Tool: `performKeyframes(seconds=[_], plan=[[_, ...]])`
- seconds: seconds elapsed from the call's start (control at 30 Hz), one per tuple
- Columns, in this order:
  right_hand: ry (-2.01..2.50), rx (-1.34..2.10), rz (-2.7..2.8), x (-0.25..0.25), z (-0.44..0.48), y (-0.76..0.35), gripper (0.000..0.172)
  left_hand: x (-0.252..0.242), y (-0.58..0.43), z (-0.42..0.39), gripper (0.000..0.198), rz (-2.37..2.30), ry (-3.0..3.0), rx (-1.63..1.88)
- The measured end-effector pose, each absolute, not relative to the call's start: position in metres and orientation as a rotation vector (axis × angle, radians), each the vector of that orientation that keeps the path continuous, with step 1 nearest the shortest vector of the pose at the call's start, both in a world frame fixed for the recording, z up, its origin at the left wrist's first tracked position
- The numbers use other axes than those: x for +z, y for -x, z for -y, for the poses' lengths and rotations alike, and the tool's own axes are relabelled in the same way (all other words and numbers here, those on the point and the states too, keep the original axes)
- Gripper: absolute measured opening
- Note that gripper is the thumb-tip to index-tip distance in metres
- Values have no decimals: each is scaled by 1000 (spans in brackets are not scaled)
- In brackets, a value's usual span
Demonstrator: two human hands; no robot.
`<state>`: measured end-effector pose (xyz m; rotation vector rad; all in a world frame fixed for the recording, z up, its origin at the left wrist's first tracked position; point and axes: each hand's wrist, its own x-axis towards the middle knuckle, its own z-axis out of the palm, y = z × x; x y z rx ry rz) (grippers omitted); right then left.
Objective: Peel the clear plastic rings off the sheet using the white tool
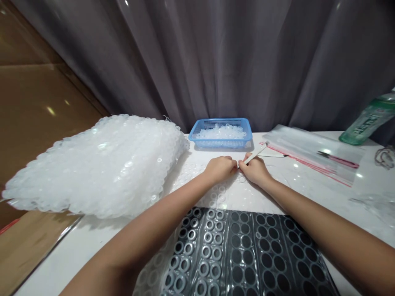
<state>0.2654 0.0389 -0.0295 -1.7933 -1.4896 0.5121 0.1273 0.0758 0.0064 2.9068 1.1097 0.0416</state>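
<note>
Two bare forearms enter from 6 o'clock, passing over a black mat (247, 250). Its oval wells hold clear rings (207, 237) toward the left, while those toward 4 o'clock show dark. Beyond the mat, more rings lie on the white table (77, 255).

Center: the left hand (219, 169) and right hand (254, 170) meet, almost touching. The right fingers (246, 163) are pinched together on the lower end of a white stick (255, 153), which tilts toward 2 o'clock. The left fingers (230, 163) are curled together; whether they hold anything cannot be told.

Farther out, from the hands: a large mound of clear rings (101, 168) at 9 o'clock, just beside the left hand; a blue basket (220, 142) of rings at 12 o'clock; a clear bag (311, 154) with pink tweezers (338, 159) on it at 3 o'clock; and a green bottle (367, 119) at 2 o'clock — all before a gray curtain (216, 53).
</note>
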Motion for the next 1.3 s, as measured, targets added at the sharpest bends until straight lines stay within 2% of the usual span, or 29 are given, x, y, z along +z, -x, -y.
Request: performKeyframes(seconds=[0.1,0.2,0.27,0.33,0.43,0.57,0.77,0.97,1.03,1.17,1.3], plan=[[1804,530,1491,-28,-39,-266,15,11,-123,-85,21,-1102,-2768,261],[1793,616,1434,-29,-40,-265,14,30,-120,-105,27,-1231,-2535,807],[1780,678,1386,-30,-42,-264,13,45,-123,-125,26,-1286,-2536,1042],[1761,724,1347,-28,-44,-262,13,58,-129,-149,22,-1355,-2605,1015],[1660,819,1260,-15,-42,-262,16,64,-139,-188,19,-1630,-2467,790],[1480,831,1324,17,-28,-275,21,58,-143,-226,16,-1682,-2358,725],[1507,593,1668,51,6,-304,21,56,-138,-239,40,-1512,-2281,721],[1530,570,1898,48,21,-314,23,61,-131,-243,18,-1547,-2258,756],[1518,572,1953,45,26,-314,24,57,-129,-247,24,-1577,-2251,766],[1590,635,1908,41,44,-317,28,44,-130,-251,53,-1588,-2248,744],[1672,765,1739,28,69,-334,25,46,-132,-249,43,-1564,-2304,705]])
